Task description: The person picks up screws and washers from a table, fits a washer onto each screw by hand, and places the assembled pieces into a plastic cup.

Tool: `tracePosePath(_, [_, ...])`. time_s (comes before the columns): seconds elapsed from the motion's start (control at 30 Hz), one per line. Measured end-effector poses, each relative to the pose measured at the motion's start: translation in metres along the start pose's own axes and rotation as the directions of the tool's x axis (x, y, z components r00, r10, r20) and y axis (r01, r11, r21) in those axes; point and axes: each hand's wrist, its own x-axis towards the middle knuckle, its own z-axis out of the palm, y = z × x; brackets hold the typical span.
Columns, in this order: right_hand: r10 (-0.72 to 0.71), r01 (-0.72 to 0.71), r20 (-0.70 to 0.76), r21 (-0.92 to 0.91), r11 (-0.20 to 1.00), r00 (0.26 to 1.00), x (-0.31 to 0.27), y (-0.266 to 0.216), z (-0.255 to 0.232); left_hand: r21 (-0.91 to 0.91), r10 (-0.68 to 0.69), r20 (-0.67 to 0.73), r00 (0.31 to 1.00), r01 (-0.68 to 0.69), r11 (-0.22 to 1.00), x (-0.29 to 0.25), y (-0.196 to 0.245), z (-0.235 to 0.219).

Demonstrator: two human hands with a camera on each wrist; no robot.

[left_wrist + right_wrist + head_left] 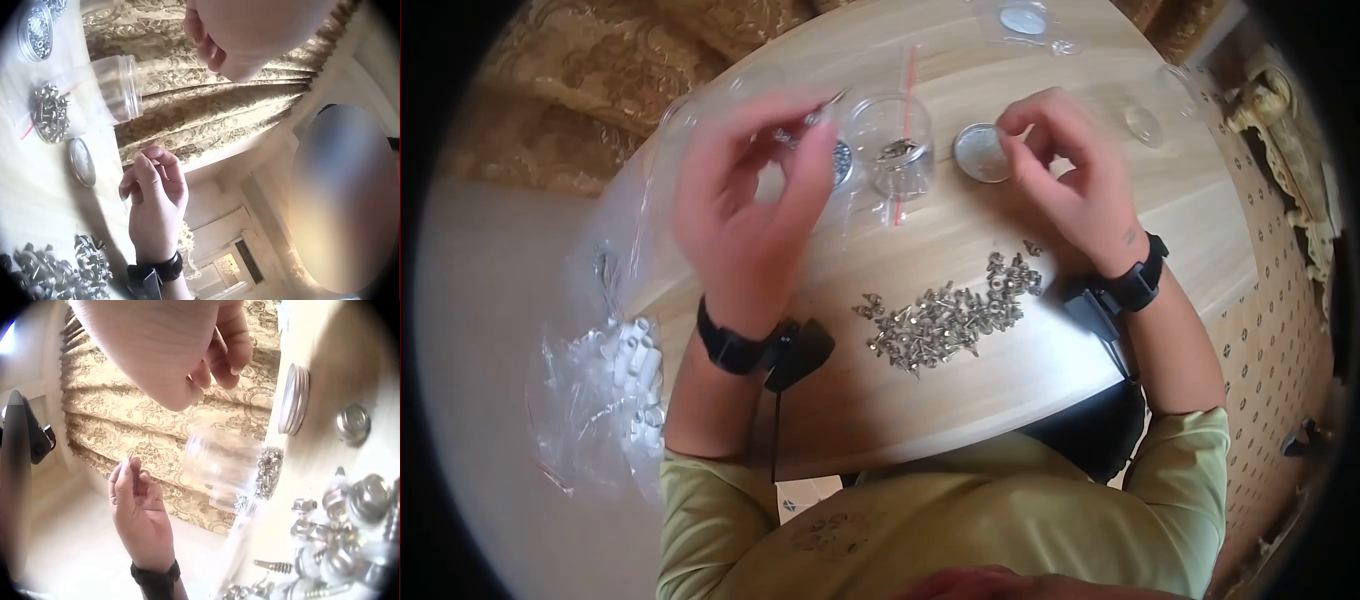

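My left hand (750,200) is raised left of the clear jar (862,130), blurred, pinching a small metal screw (838,97) at its fingertips. Some screws (897,150) lie in the bottom of that jar. Over the table near the round metal lid (982,153), my right hand (1072,170) hovers with loosely bent fingers and nothing visible between them. A loose pile of screws (945,325) spreads on the table in front of both hands. In the right wrist view, the jar (219,462) stands beyond the pile.
A round tin of small metal pieces (841,164) is partly behind my left hand. Plastic bags (580,410) and white cylinders (636,365) lie at the left edge. At the back are another bag with a round lid (1022,20) and a clear disc (1143,126) on the right.
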Motion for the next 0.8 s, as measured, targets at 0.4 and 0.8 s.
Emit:
tracePosePath(0.4, [0.069,-0.065,0.015,-0.176,0.982,0.998,0.001,0.007,-0.004,0.144,0.026,0.257,0.966,-0.065,0.987,-0.037,-0.011,0.002])
tracePosePath(0.8, [0.159,-0.142,0.065,-0.212,0.967,0.985,0.004,0.007,-0.020,0.133,-0.194,0.651,0.734,0.142,0.981,-0.049,-0.030,0.002])
